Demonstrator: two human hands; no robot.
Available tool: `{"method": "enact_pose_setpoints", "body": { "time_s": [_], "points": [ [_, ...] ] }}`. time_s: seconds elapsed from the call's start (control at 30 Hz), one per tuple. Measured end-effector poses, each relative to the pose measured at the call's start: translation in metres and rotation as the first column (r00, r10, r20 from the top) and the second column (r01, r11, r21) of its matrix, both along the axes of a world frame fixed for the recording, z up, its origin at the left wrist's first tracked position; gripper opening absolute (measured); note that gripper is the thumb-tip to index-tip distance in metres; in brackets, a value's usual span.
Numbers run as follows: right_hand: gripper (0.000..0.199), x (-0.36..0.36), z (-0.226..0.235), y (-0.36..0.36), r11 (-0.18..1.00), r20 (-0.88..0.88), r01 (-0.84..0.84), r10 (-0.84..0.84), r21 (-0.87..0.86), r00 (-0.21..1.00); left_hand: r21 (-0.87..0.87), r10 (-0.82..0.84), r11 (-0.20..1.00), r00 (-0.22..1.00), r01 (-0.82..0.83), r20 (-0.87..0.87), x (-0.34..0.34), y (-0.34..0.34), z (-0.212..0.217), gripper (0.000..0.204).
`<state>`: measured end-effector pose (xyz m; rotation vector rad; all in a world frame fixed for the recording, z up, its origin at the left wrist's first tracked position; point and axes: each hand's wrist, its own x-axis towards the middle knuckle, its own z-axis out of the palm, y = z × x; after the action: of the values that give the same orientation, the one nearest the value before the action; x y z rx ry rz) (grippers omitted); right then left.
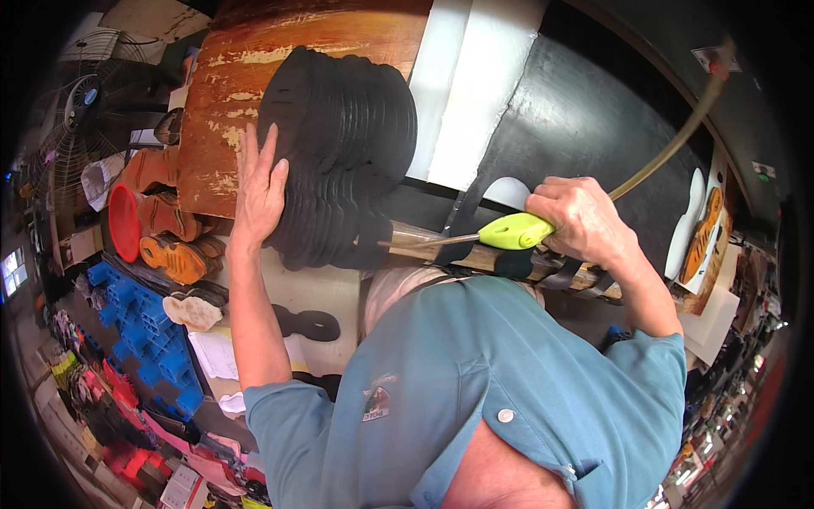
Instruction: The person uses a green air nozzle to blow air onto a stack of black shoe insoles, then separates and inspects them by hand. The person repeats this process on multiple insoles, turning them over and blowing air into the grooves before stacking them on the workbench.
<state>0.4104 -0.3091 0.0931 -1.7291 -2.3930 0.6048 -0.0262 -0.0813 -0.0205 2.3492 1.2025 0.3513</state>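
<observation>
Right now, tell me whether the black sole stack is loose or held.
Held: the left hand lies flat against the stack, on the bench.

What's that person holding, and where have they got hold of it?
The right hand grips a yellow-green air blow gun by its handle. The left hand lies flat against a stack of black sole-shaped pieces.

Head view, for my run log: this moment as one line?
left hand: flat on black sole stack | right hand: grips green-handled air tool, nozzle toward stack | hose trails up-right
</observation>
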Motion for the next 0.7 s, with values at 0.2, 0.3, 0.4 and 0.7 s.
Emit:
{"method": "enact_pose_setpoints", "body": {
  "time_s": [0.2, 0.3, 0.4, 0.7],
  "points": [
    [0.019, -0.026, -0.007, 0.027, 0.999, -0.004, 0.024, -0.024, 0.040, 1.000, 0.009, 0.028, 1.000, 1.000, -0.028, -0.007, -0.012, 0.013, 0.000, 0.059],
    [0.019, -0.030, -0.009, 0.046, 0.975, 0.017, 0.174, -0.178, 0.139, 0.984, 0.024, 0.047, 0.999, 0.999, -0.047, 0.009, -0.016, 0.015, -0.002, 0.059],
    [0.020, -0.034, -0.010, 0.062, 0.985, -0.045, 0.145, -0.141, 0.096, 0.989, 0.038, 0.058, 0.998, 0.998, -0.058, -0.003, -0.020, 0.018, -0.001, 0.060],
    [0.020, -0.058, -0.014, 0.089, 0.992, -0.073, 0.079, -0.072, 0.096, 0.995, 0.073, 0.062, 0.996, 0.996, -0.057, -0.057, -0.034, 0.037, -0.006, 0.059]
  ]
}}
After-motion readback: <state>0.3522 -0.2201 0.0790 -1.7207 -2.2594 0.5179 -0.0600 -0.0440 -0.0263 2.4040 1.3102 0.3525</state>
